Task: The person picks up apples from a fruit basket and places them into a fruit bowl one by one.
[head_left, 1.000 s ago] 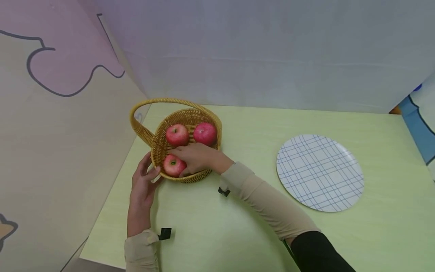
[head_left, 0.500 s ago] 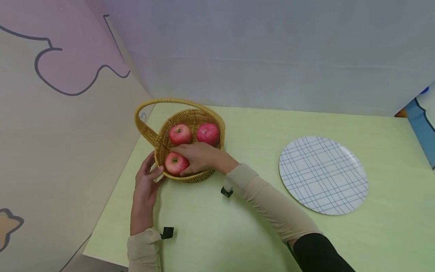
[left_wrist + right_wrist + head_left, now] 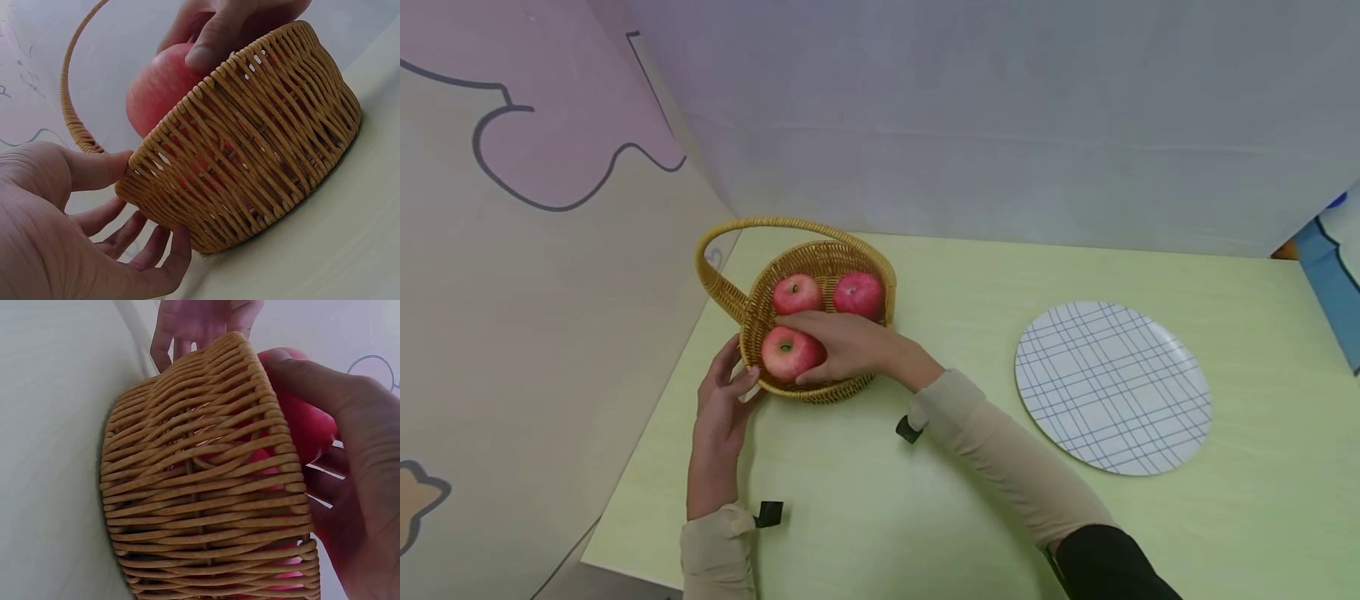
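A wicker basket (image 3: 820, 395) with a tall hooped handle stands at the table's left. My right hand (image 3: 850, 346) reaches over its right side and grips the nearest red apple (image 3: 788, 353), thumb in front and fingers behind. In the left wrist view this apple (image 3: 159, 87) rises above the rim. My left hand (image 3: 722, 408) holds the basket's near left side; its thumb sits at the rim and the other fingers lie against the weave (image 3: 250, 137). Deeper inside are another red apple (image 3: 797, 293) and a darker red round fruit (image 3: 857, 293), partly covered by my right hand.
A round white plate (image 3: 1112, 387) with blue crossed lines lies on the pale green table (image 3: 940, 275) to the right. A grey wall (image 3: 970, 125) rises behind the table, and a wall with painted shapes (image 3: 587, 250) borders the left side.
My right hand has come up a little with the gripped apple, which now sits higher in the basket. My left hand stays on the basket's side. The head view has shifted slightly.
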Motion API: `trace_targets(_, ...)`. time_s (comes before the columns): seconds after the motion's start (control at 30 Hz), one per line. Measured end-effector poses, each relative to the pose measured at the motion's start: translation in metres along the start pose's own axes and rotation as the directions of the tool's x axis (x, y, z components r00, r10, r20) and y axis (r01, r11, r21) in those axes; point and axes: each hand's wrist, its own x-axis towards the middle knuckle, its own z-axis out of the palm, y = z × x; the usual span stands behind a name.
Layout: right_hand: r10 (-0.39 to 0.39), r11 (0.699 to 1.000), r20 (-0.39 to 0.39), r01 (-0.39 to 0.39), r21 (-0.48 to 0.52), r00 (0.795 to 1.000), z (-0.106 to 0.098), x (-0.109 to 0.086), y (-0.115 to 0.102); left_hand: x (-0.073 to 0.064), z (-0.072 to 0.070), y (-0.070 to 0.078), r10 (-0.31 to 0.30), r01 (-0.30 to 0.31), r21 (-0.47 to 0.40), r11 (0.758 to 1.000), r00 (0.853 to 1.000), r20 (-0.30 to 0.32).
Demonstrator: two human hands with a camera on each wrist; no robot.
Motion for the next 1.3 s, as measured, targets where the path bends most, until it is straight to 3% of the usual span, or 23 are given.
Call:
trace_targets(0.3, -0.006, 1.000, -0.085, 0.009, 0.026, 0.996, -0.007, -0.020, 0.000, 0.007, 0.007, 0.001, 0.001, -0.001, -0.006, 1.000, 1.000, 0.011)
trace_targets(0.5, -0.053, 0.998, -0.158, 0.046, -0.050, 0.986, -0.008, -0.033, 0.001, 0.008, 0.008, 0.001, 0.002, -0.002, -0.008, 1.000, 1.000, 0.011)
trace_targets(0.93, -0.099, 0.993, -0.265, 0.079, -0.085, 0.959, -0.012, -0.072, -0.011, -0.005, 0.006, -0.003, -0.003, 0.003, 0.022, 1.000, 1.000, -0.002)
trace_targets(1.3, -0.233, 0.969, -0.390, 0.182, -0.165, 0.891, -0.026, -0.115, -0.019, -0.009, 0.002, -0.002, 0.003, -0.003, 0.024, 1.000, 1.000, -0.002)
